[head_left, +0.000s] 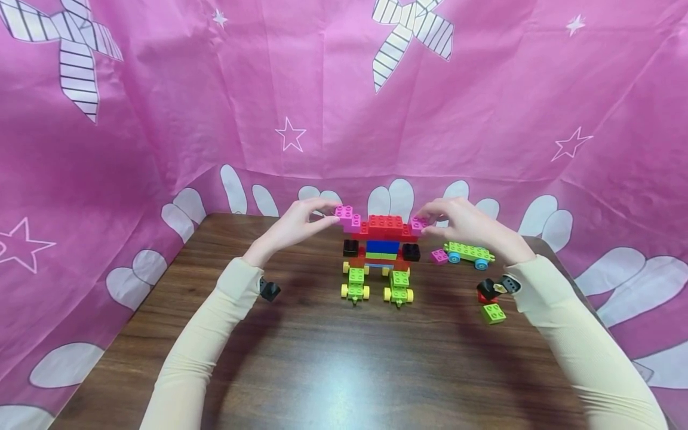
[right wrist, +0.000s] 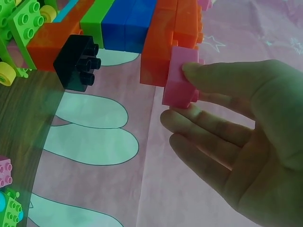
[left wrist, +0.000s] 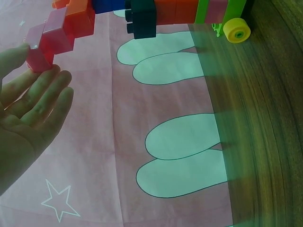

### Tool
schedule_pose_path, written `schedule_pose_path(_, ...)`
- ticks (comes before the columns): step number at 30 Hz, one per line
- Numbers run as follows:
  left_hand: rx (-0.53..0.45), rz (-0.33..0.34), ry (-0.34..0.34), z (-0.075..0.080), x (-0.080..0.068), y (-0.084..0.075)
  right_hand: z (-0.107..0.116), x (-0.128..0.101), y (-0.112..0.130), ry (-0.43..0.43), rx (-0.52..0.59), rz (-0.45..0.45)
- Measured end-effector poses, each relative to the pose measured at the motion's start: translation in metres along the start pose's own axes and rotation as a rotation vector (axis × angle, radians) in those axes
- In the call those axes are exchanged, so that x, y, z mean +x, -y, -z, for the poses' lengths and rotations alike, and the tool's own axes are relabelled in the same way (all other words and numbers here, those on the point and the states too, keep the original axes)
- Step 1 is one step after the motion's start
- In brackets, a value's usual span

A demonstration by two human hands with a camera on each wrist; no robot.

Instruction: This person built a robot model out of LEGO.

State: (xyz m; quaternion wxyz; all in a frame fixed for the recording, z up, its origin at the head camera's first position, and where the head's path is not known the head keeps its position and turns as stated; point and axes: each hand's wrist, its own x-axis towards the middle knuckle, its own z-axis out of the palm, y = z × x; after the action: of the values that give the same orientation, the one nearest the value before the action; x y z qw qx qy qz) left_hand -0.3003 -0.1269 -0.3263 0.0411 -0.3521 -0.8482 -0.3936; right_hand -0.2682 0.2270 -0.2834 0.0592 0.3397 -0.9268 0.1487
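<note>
A brick figure stands on the table, with a red top brick [head_left: 385, 226], a blue middle [head_left: 383, 246] and black bricks [head_left: 351, 248] at both sides. Its feet are two green wheeled bases [head_left: 356, 285] with yellow wheels. My left hand [head_left: 295, 224] pinches a pink brick [left wrist: 39, 49] between thumb and fingers; it is the outer of two pink bricks stepped up from the figure's left end. At the right end, my right hand [head_left: 464, 222] pinches another pink brick [right wrist: 180, 78], set on the end of a red brick [right wrist: 158, 52].
Right of the figure are a loose pink brick [head_left: 439, 256] and a green wheeled base [head_left: 469, 251] with blue wheels. Nearer my right sleeve lie a green brick [head_left: 493, 313] and a partly hidden red brick [head_left: 488, 297]. A pink curtain [head_left: 344, 119] hangs behind the wooden table [head_left: 301, 358].
</note>
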Motion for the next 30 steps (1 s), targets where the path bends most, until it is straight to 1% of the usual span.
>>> schedule_pose_path(8, -0.003, 0.008, -0.003, 0.0, 0.0, 0.001, -0.002, 0.0, 0.001, -0.015, 0.006, -0.017)
schedule_pose_path(16, -0.021, 0.011, 0.008, -0.001, -0.001, -0.001, -0.003, -0.008, -0.003, -0.038, 0.031, -0.056)
schedule_pose_path(24, -0.009, 0.009, 0.009, 0.0, -0.001, -0.003, -0.005, -0.01, -0.005, -0.057, 0.022, -0.078)
schedule_pose_path(30, -0.012, 0.006, 0.011, 0.0, -0.001, -0.004, -0.003, -0.008, -0.001, -0.051, 0.013, -0.081)
